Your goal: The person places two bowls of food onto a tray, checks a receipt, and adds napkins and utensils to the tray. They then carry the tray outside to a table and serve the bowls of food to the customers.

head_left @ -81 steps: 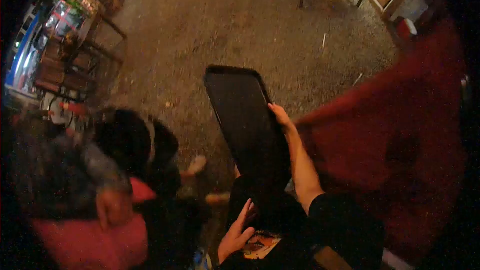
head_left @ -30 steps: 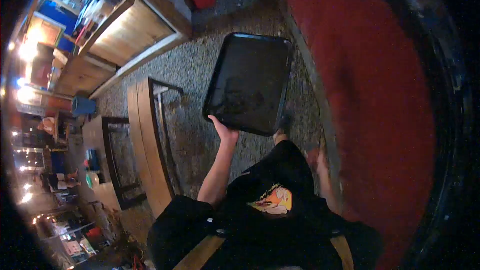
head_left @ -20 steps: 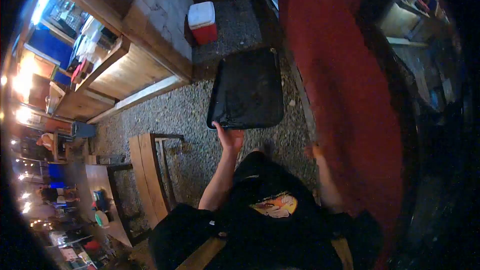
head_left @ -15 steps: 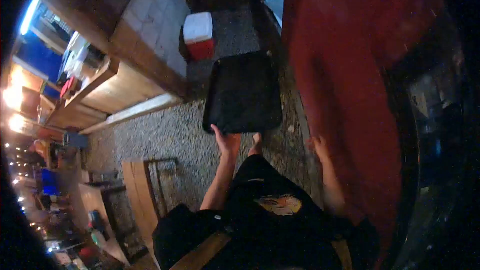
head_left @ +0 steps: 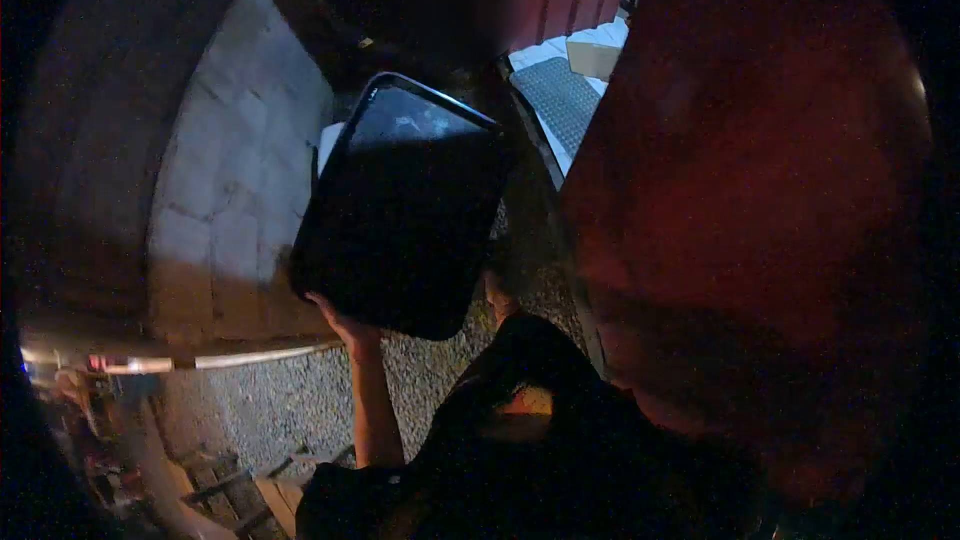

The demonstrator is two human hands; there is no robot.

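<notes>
Tray (head_left: 400, 210) has come up and closer since half a second ago. It fills more of the view, tips with its far-right corner high, and its far end catches a pale sheen.

- Left hand (head_left: 347, 325): under the tray's near-left corner, as before. Fingers closed on the rim, forearm running down from it. Grip unchanged.
- Right hand: earlier out to the right of the tray, by the red wall (head_left: 760, 240). Now out of view; its fingers cannot be told.
- Foot (head_left: 497, 292): just below the tray's near-right edge, on the gravel (head_left: 260, 400).
- Bench (head_left: 278, 492): earlier in full, left of and below the tray. Now only a plank end, well below the tray.
- Block wall (head_left: 230, 180): just left of the tray, much closer than before, dim.
- Cooler (head_left: 328, 145): earlier clear beyond the tray's far-left corner. Now mostly covered by the tray; a white sliver shows at the tray's left rim.
- Grate (head_left: 562, 100): beyond the tray's far-right corner, newly in view.
- Box (head_left: 592, 56): past the grate, farthest from the tray.

Lit stalls seen earlier, left of the tray, are gone; the view is darker overall.
</notes>
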